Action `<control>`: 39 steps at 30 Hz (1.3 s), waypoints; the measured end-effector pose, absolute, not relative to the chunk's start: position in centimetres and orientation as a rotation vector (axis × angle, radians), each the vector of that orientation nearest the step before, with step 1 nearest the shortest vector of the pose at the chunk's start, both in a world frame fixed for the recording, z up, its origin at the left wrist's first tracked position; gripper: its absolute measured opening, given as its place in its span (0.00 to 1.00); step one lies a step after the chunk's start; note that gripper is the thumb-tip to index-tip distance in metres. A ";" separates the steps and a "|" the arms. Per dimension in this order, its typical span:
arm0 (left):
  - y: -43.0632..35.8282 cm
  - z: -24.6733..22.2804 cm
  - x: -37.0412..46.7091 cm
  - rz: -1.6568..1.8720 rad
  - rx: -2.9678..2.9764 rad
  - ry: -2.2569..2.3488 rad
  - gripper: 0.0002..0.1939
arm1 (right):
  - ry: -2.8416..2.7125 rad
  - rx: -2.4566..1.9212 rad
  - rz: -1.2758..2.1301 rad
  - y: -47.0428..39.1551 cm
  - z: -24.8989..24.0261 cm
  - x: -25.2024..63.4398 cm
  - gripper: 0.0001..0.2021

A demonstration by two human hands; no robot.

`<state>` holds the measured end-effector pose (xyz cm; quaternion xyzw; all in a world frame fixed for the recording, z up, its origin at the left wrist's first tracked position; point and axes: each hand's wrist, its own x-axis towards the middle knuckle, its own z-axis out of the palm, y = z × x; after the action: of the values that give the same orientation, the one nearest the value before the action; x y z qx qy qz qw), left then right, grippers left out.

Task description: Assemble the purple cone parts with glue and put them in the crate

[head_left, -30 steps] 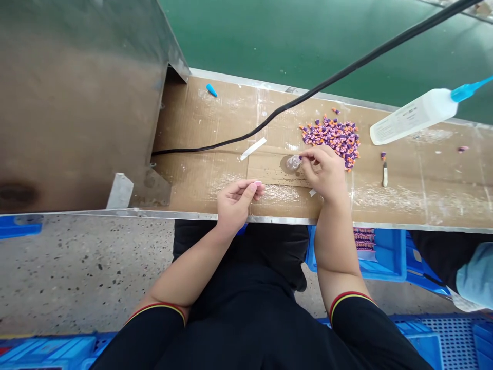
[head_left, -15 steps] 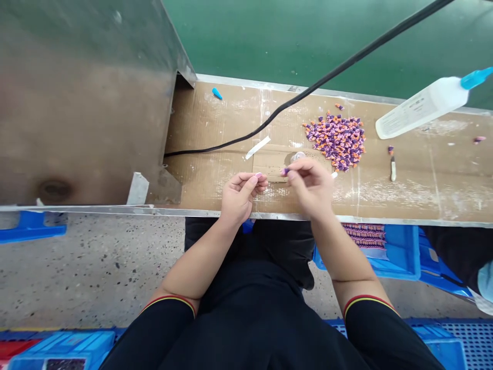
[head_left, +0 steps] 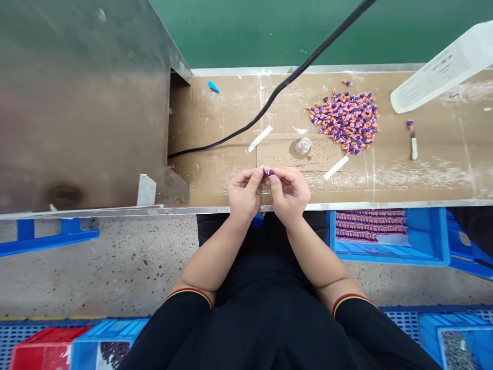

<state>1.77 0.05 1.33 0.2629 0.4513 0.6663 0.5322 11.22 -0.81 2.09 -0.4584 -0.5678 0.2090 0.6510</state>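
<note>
2 hands meet over the near edge of the cardboard-covered table (head_left: 215, 169) in the head view, the only view here. The left hand (head_left: 243, 194) and the right hand (head_left: 289, 194) touch at the fingertips, and both pinch 1 tiny purple piece (head_left: 270, 171) between them. So both hands are closed in a small grip on that piece, which sits just above the table edge, close to the person's body. Just beyond the hands stands a small clear cup (head_left: 303, 146), with 2 white strips (head_left: 260, 138) lying near it, 1 on each side. Farther back and to the right lies a pile of purple and orange pieces (head_left: 346, 121). A white bottle (head_left: 439, 72) lies at the far right, and a small brush-like tool (head_left: 413, 146) lies below it. A black cable (head_left: 277, 95) runs across the table toward a big metal box (head_left: 77, 103) on the left. Blue bins (head_left: 389, 236) sit under the table. The piece is very small, so I think it could slip out of the fingertips if they loosen. Held right over the edge, it could then drop to the speckled floor (head_left: 96, 267) or into the person's lap and be hard to find.
</note>
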 end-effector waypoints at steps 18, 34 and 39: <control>-0.5 1.4 1.0 1.521 0.604 1.008 0.21 | -1.363 -1.048 0.406 -0.9 1.6 11.1 0.04; -0.9 1.5 1.7 1.658 0.915 1.171 0.18 | -1.388 -1.031 0.262 -0.8 1.6 11.1 0.03; -1.1 1.5 1.6 1.671 0.964 1.183 0.16 | -1.415 -1.074 0.238 -0.9 1.2 11.2 0.02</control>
<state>1.65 -1.12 1.51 0.3855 0.4731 0.6684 0.4252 11.22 -0.91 1.24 -0.4681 -0.6165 0.1037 0.6245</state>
